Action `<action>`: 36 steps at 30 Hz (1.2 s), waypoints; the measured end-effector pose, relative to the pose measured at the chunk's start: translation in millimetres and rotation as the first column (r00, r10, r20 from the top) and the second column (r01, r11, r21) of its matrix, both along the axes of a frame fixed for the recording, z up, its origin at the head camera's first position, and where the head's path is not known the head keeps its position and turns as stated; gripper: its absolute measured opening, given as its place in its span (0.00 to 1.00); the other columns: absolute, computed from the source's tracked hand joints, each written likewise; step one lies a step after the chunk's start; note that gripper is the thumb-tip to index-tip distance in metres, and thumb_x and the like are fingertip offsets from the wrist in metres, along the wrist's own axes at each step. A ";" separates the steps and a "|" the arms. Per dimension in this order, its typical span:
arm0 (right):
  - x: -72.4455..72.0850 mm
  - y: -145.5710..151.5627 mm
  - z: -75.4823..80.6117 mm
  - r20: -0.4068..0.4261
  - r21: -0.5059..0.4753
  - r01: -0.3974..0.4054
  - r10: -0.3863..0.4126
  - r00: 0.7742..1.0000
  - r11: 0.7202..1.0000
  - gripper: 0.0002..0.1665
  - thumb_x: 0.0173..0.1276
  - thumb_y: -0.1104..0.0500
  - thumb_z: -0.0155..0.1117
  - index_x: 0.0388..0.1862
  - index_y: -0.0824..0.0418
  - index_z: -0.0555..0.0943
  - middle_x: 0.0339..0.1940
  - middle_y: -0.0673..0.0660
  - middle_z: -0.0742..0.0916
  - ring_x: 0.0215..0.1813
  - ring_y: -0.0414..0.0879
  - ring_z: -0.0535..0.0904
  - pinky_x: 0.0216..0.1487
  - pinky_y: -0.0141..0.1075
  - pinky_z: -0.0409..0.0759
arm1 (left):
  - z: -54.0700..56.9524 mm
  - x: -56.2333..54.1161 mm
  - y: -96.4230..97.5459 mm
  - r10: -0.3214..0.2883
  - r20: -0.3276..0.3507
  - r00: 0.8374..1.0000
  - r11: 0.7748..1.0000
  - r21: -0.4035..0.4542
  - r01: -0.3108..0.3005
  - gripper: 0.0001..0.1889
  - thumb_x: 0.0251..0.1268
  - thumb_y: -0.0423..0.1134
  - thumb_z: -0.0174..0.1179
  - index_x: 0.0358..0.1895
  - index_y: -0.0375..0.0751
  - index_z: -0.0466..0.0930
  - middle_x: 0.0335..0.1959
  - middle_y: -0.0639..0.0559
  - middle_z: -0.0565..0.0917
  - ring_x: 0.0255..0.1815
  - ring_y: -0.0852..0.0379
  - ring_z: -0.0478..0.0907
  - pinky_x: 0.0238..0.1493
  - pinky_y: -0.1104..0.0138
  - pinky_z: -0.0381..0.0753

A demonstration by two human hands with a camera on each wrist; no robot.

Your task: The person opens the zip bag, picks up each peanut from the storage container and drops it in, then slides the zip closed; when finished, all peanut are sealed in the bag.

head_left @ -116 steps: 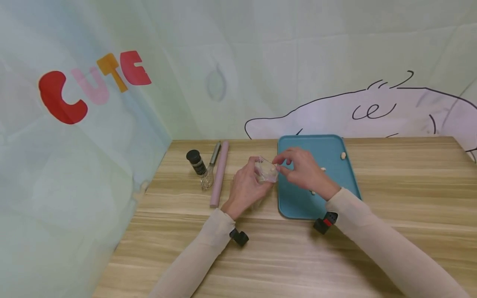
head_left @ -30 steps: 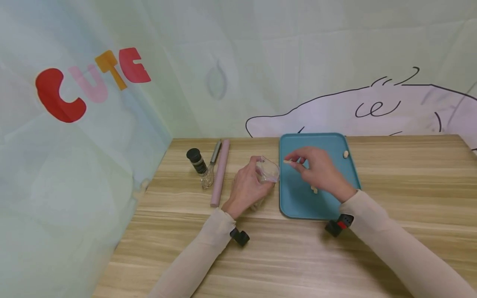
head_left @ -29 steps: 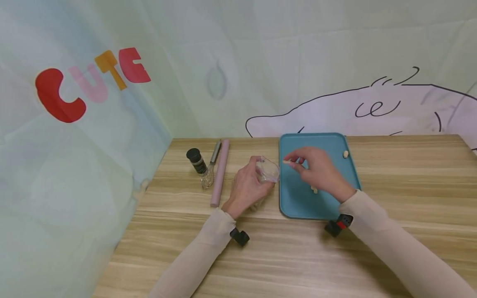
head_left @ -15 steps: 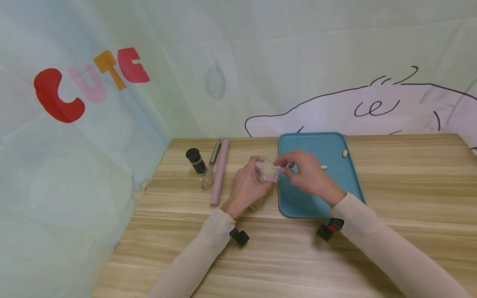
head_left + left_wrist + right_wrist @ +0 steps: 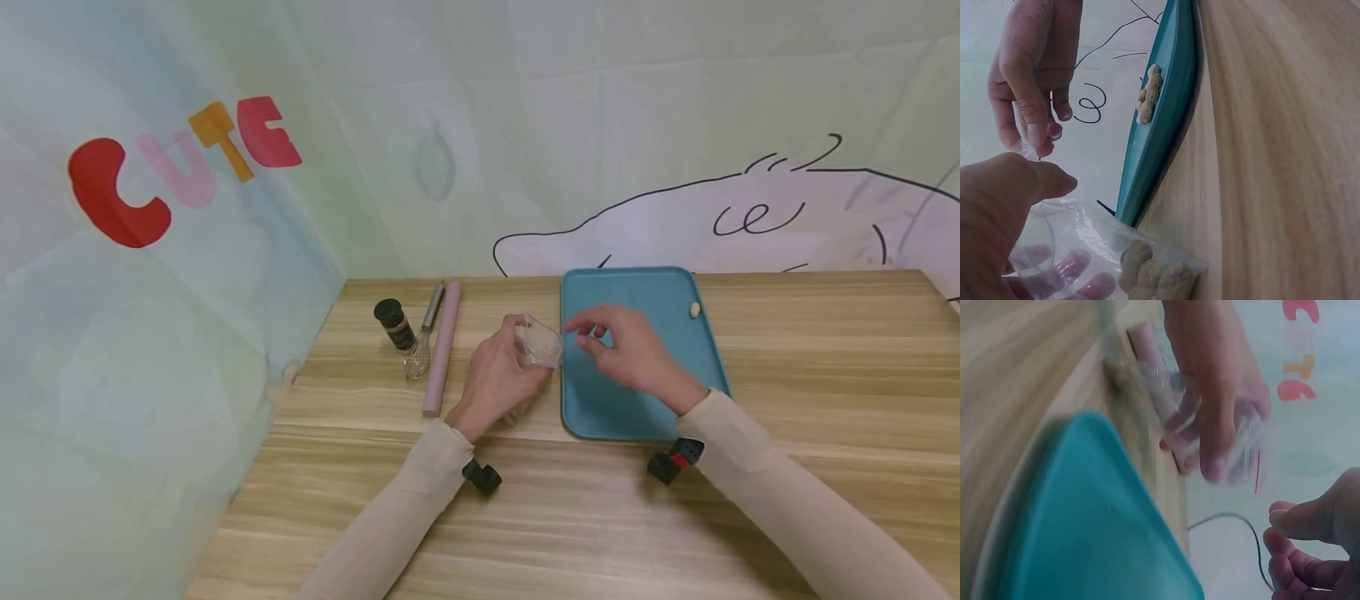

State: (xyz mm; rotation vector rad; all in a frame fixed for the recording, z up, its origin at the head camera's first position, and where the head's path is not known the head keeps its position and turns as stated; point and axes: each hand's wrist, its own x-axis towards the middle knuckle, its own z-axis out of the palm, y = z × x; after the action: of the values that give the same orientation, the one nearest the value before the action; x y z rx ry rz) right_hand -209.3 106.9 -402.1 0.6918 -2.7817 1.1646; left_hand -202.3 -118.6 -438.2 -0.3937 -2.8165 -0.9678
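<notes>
My left hand grips a clear zip bag by its mouth, holding it spread beside the blue tray. Peanuts in their shells lie in the bottom of the bag in the left wrist view. Just right of the bag's mouth is my right hand, over the tray, its fingers loosely bent and nothing seen between thumb and fingertips. One peanut lies by the tray's right rim. The left wrist view also has a small cluster of peanuts on the tray; in the head view my right hand covers part of the tray.
Left of the bag lie a pink rolling pin, a small whisk and a black-capped seasoning jar. The wooden table meets a printed cloth backdrop behind and to the left.
My right hand brought a pinched peanut left to the bag's mouth, let it go, and has drawn slightly back right. The left hand and bag stay in place.
</notes>
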 end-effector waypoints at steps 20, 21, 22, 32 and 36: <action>-34.3 94.8 -22.0 0.117 0.237 0.095 -0.126 0.985 0.967 0.14 0.76 0.64 0.64 0.55 0.69 0.87 0.49 0.70 0.90 0.47 0.58 0.81 0.47 0.49 0.81 | 1.3 1.9 2.4 0.021 0.028 0.999 1.000 -0.009 -0.020 0.35 0.61 0.47 0.74 0.70 0.46 0.72 0.45 0.46 0.90 0.34 0.53 0.82 0.35 0.63 0.79; -35.5 97.0 -24.7 0.123 0.248 0.088 -0.122 0.985 0.965 0.14 0.76 0.64 0.65 0.54 0.70 0.87 0.48 0.69 0.90 0.46 0.58 0.81 0.46 0.48 0.80 | 1.2 1.8 2.3 0.020 0.026 0.999 1.000 -0.011 -0.020 0.35 0.61 0.48 0.74 0.70 0.46 0.72 0.45 0.47 0.90 0.34 0.54 0.82 0.35 0.63 0.79; -36.3 98.7 -26.6 0.132 0.255 0.082 -0.119 0.984 0.963 0.14 0.76 0.64 0.65 0.54 0.70 0.87 0.47 0.69 0.90 0.45 0.57 0.81 0.45 0.47 0.80 | 1.4 1.6 2.4 0.018 0.024 1.000 1.000 -0.011 -0.018 0.35 0.61 0.48 0.74 0.70 0.46 0.72 0.45 0.47 0.90 0.34 0.54 0.82 0.35 0.63 0.79; -38.2 101.2 -34.2 0.176 0.264 0.071 -0.120 0.977 0.962 0.15 0.78 0.61 0.65 0.57 0.68 0.86 0.51 0.71 0.89 0.48 0.60 0.83 0.51 0.57 0.82 | 2.0 1.7 3.6 0.011 0.005 1.000 1.000 -0.020 -0.011 0.35 0.62 0.49 0.73 0.70 0.45 0.72 0.44 0.46 0.90 0.36 0.52 0.84 0.37 0.61 0.81; -38.0 100.5 -36.2 0.171 0.263 0.073 -0.121 0.978 0.962 0.15 0.78 0.61 0.65 0.56 0.67 0.87 0.52 0.70 0.90 0.49 0.60 0.82 0.51 0.57 0.81 | 1.7 2.4 3.1 0.010 0.012 1.000 1.000 -0.016 -0.009 0.35 0.62 0.48 0.74 0.70 0.45 0.72 0.44 0.46 0.90 0.35 0.53 0.83 0.36 0.62 0.80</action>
State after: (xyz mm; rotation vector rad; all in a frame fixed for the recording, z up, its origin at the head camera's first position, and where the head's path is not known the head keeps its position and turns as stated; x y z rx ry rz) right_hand -247.3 207.4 -438.3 0.4740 -3.1196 0.9049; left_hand -199.9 -115.5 -436.5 -0.3770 -2.8363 -0.9497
